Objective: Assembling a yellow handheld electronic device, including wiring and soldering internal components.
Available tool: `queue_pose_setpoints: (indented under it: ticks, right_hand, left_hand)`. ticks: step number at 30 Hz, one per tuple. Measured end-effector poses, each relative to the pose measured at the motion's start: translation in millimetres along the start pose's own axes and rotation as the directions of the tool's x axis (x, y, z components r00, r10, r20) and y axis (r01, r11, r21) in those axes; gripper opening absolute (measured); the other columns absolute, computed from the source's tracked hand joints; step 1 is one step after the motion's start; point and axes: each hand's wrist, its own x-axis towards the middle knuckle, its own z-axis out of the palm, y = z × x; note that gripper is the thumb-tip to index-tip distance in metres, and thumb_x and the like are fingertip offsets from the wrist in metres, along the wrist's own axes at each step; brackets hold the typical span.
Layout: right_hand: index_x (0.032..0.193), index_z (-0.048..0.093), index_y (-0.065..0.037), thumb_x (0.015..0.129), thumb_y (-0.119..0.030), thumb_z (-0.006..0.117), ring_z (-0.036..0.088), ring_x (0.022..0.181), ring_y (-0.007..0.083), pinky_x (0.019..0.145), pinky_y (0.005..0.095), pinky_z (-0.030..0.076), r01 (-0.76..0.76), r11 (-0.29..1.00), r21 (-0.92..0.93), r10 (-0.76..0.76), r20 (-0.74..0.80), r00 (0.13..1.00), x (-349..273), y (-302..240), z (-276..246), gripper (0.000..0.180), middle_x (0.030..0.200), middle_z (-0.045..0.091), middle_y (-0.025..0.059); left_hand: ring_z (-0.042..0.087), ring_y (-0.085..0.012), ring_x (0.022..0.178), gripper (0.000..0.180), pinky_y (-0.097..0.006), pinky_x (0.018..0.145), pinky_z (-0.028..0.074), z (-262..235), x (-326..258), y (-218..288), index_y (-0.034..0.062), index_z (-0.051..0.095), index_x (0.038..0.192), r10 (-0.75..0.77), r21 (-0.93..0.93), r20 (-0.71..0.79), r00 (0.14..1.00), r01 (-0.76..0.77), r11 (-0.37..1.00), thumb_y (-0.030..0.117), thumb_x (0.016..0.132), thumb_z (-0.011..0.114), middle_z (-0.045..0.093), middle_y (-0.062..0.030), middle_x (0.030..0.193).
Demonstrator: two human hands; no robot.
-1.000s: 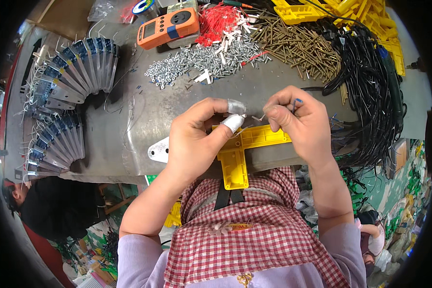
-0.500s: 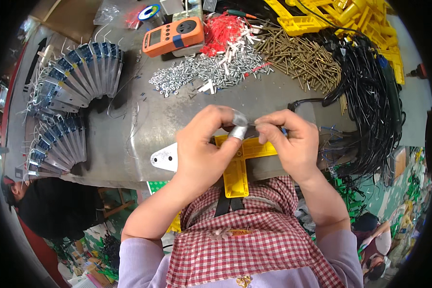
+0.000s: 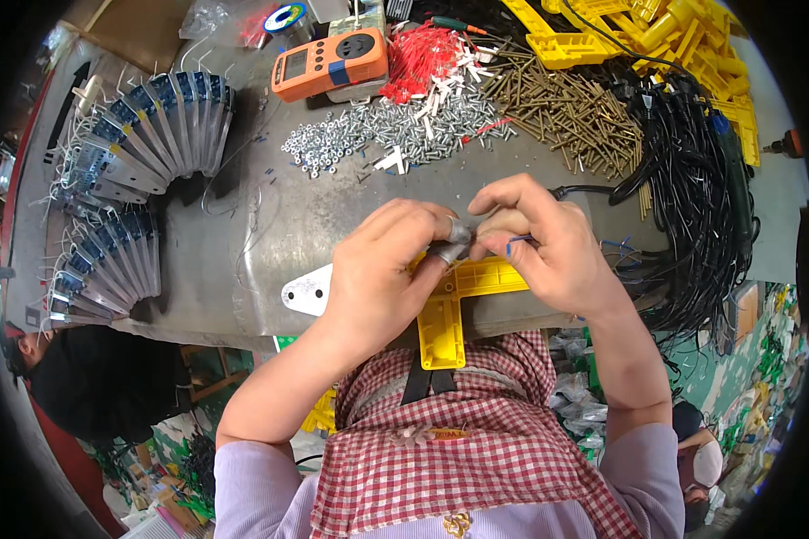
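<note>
My left hand [image 3: 382, 265] is closed in a pinch, with silver tape wrapped round its thumb and index finger. Its fingertips meet those of my right hand [image 3: 548, 247], which is also pinched; a short blue wire [image 3: 515, 242] sticks out between its fingers. Whatever lies between the two sets of fingertips is too small and hidden to make out. A black cable [image 3: 584, 188] runs behind my right hand. Below both hands a yellow plastic housing [image 3: 441, 337] overhangs the bench's front edge. Beside my left wrist lies a white plate [image 3: 307, 291] with dark holes, partly covered.
Fanned circuit-board pieces [image 3: 166, 135] stand at left. Behind are an orange meter [image 3: 330, 66], silver screws and nuts [image 3: 395, 130], red-and-white pieces [image 3: 422, 58], brass-coloured screws [image 3: 571, 112] and yellow housings [image 3: 683, 40]. Black cables [image 3: 692, 180] are heaped at right.
My right hand has shifted slightly, its index finger lifting and curling over. The blue wire shows more plainly between its fingers. My left hand keeps its pinch close to the same place.
</note>
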Motion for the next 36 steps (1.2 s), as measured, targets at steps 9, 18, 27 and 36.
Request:
queue_pose_setpoints:
  ticks: [9,18,27,36]
  right_hand:
    - [0.113,0.048,-0.007,0.084,-0.010,0.060,0.065,0.072,0.0306,0.061,0.0350,0.048,-0.007,1.000,-0.023,0.009,0.090,0.996,5.2,8.8,1.1,0.032,0.077,0.067,0.0108]
    - [0.141,0.033,-0.012,0.084,-0.003,0.054,0.057,0.067,0.0091,0.067,0.0241,0.046,-0.368,0.930,0.001,0.342,0.368,0.865,12.8,3.6,-31.8,0.061,0.071,0.061,0.0025]
    - [0.129,0.041,-0.004,0.093,-0.010,0.048,0.043,0.061,0.0057,0.057,0.0200,0.036,-0.412,0.786,0.461,0.304,0.291,0.907,1.1,47.2,-13.5,0.037,0.067,0.048,-0.0019]
    - [0.103,0.053,-0.001,0.092,-0.014,0.052,0.046,0.056,0.0056,0.051,0.0237,0.039,-0.484,0.773,0.411,0.457,0.169,0.873,-12.7,34.5,20.2,0.017,0.063,0.054,0.0004]
  left_hand:
    - [0.062,-0.0268,0.077,0.019,-0.034,0.067,0.050,4.1,0.1,-4.1,0.0024,0.058,0.083,-0.109,-0.146,-0.044,0.993,0.101,0.984,-0.003,0.068,0.069,0.063,-0.0093,0.085]
    - [0.063,-0.0204,0.080,0.015,-0.029,0.072,0.048,9.0,11.9,-7.2,0.0032,0.063,0.081,-0.102,0.002,0.052,0.993,0.102,0.995,-0.003,0.068,0.069,0.065,-0.0083,0.086]
    - [0.059,-0.0301,0.077,0.013,-0.039,0.070,0.047,12.8,34.4,-25.5,0.0038,0.064,0.082,-0.205,0.035,0.145,0.968,0.202,0.979,0.010,0.071,0.068,0.061,-0.0118,0.075]
    - [0.056,-0.0326,0.085,0.022,-0.041,0.072,0.046,-0.1,37.1,-78.6,0.0006,0.061,0.087,-0.121,0.593,-0.060,0.991,0.133,0.794,0.014,0.072,0.069,0.057,-0.0138,0.083]
